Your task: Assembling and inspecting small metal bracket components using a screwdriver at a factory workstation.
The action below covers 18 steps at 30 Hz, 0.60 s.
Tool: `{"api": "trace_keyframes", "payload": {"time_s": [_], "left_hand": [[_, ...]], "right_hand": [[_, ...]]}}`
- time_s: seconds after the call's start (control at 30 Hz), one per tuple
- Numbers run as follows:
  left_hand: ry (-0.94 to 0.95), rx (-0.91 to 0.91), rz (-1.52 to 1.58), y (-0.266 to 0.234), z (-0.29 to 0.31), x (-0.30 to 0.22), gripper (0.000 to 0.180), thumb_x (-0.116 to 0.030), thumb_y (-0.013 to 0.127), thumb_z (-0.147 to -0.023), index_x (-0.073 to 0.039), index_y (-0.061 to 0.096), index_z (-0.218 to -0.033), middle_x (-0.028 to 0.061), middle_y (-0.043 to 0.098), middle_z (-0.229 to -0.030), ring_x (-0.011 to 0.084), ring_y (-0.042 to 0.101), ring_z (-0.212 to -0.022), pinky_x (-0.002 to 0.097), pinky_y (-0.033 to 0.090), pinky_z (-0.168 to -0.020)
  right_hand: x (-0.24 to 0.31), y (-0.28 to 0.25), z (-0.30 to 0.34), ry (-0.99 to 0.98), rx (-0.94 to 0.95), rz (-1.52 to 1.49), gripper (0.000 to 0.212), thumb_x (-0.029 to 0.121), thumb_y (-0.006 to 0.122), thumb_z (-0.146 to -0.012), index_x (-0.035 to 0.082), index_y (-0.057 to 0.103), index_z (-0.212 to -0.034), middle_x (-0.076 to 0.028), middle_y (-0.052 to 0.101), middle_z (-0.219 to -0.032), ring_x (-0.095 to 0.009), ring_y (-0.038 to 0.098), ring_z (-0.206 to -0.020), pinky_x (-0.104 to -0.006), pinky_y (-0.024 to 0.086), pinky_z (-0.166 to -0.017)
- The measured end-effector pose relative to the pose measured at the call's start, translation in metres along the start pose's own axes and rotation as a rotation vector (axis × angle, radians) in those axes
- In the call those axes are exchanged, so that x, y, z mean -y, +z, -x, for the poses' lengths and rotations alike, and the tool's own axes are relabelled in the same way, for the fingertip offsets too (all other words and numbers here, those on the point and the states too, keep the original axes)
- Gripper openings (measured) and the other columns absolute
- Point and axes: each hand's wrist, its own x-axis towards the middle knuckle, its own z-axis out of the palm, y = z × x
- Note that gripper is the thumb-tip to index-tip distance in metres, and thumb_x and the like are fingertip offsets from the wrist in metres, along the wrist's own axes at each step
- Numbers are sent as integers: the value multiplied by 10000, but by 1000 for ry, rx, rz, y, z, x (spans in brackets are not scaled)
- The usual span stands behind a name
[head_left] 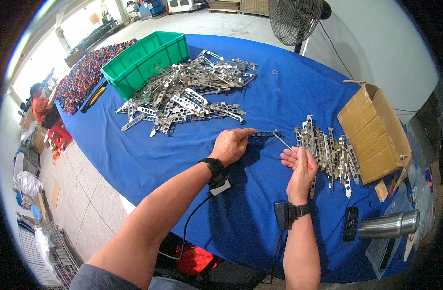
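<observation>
My left hand [229, 147] is closed, pinching one end of a perforated metal strip [264, 134] just above the blue cloth. My right hand [301, 175] is closed round a thin tool with a metal shaft [287, 146] and a red handle end; its exact kind is unclear. The shaft's tip meets the far end of the strip. Right of that hand lies a pile of similar metal strips [323, 150], mostly side by side. A larger, jumbled heap of strips [182, 92] sits beyond my left hand.
A green crate [151, 60] stands behind the big heap. At the right are a cardboard box [371, 133], a black phone-like device [350, 224] and a steel flask [389, 224]. Cables hang from both wrists. A fan [295, 19] stands behind; a person [43, 106] sits far left.
</observation>
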Motion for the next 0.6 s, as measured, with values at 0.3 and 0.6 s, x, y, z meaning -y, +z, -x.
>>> {"api": "trace_keyframes", "payload": {"time_s": [0.3, 0.6], "left_hand": [[39, -19, 5, 0, 1, 3, 308, -90, 532, -888, -142, 718, -1128, 197, 703, -893, 374, 680, -805, 456, 541, -736], [67, -47, 15, 3, 0, 6, 303, -87, 538, -886, -136, 720, -1123, 196, 705, -897, 374, 681, -808, 455, 542, -739]], "right_hand": [[-3, 1, 0, -13, -20, 5, 351, 284, 490, -1033, -37, 618, -972, -168, 700, -873, -214, 703, -750, -298, 552, -654], [0, 3, 1, -9, -1, -28, 349, 276, 481, -1036, -42, 618, -982, -168, 700, -869, -212, 702, -751, -298, 552, -657]]}}
